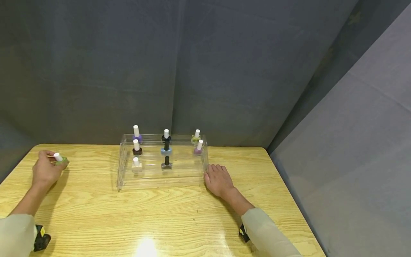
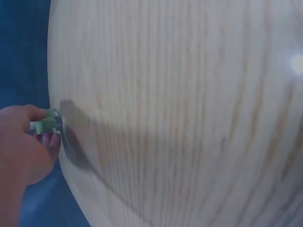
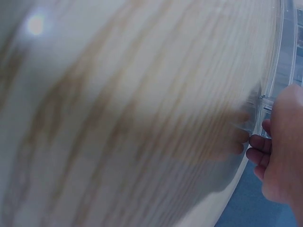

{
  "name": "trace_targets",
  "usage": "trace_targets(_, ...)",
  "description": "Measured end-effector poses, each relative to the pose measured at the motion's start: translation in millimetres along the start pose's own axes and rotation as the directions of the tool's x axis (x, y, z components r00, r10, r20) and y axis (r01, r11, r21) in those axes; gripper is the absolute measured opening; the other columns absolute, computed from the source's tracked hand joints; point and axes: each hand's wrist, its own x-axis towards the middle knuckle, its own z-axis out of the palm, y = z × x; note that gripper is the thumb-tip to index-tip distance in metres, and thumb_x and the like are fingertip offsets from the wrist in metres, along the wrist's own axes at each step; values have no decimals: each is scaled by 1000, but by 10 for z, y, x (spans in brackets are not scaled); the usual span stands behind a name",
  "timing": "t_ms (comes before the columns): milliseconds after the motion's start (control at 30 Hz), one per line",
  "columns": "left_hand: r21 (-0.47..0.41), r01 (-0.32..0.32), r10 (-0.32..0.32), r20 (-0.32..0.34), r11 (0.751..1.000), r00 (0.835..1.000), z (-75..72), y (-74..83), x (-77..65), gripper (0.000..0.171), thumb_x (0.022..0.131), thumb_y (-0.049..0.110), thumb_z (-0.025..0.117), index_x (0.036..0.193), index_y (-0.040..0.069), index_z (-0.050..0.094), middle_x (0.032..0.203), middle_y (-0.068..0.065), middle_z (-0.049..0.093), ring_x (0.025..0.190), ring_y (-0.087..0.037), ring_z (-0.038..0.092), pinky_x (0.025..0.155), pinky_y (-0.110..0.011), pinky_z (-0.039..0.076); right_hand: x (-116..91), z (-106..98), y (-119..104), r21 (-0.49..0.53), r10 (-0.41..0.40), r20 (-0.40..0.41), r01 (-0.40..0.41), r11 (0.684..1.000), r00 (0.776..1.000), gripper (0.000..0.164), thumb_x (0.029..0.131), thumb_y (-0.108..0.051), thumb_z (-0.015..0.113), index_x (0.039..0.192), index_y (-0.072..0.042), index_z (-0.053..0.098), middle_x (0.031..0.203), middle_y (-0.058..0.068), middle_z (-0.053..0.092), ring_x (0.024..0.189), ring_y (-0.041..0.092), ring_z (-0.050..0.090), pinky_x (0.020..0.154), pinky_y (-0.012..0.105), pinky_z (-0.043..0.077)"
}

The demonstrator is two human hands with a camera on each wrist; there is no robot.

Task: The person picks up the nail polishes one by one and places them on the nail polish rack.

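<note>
A green nail polish bottle (image 1: 61, 161) with a white cap is pinched in my left hand (image 1: 46, 170), at the table's far left. The left wrist view shows the bottle (image 2: 46, 125) between thumb and fingers by the table's edge. My right hand (image 1: 219, 181) rests on the table with its thumb side against the right end of a clear stepped display rack (image 1: 183, 175). In the right wrist view its fingers (image 3: 259, 150) are loosely bent beside the rack's end; whether they grip it is hard to tell.
Several nail polish bottles stand on the rack's three tiers. The front tier holds a cream bottle (image 1: 136, 165) on the left and a grey, black-capped bottle (image 1: 166, 164) in the middle. A dark curtain (image 1: 96, 71) hangs behind the wooden table (image 1: 128, 214); a grey partition (image 1: 353, 150) stands right.
</note>
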Motion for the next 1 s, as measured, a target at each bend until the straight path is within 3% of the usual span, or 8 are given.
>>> trace_targets(267,-20,-27,27,3,999,1000,25,88,-26,56,86,19,60,127,-5,31,117,-31,47,100,-42,48,61,-21,35,-8,4,-3,2,-10,-9,10,1000,1000,36,98,-36,22,97,-11,46,92,4,49,95,25,47,86,42,31)
trace_targets(533,-140,-121,124,17,983,992,30,487,-137,48,86,16,60,123,-1,34,112,-17,46,95,-28,46,64,-15,37,-4,6,36,-43,-37,-47,35,998,998,34,97,-37,21,93,-12,44,87,3,46,92,25,46,85,41,31)
trace_targets(733,-299,-200,228,63,933,972,73,831,-272,42,86,10,61,121,9,36,112,-8,42,94,-9,45,70,-9,40,13,3,42,-66,-48,-64,43,997,997,35,97,-36,22,94,-11,46,89,4,49,94,25,47,88,41,31)
trace_targets(1000,-421,-251,332,130,872,934,176,1323,-366,44,86,4,61,122,9,36,111,-9,43,96,-12,47,76,-12,39,17,5,36,-66,-42,-40,40,997,998,36,97,-37,20,96,-12,46,91,4,49,96,25,47,89,42,31)
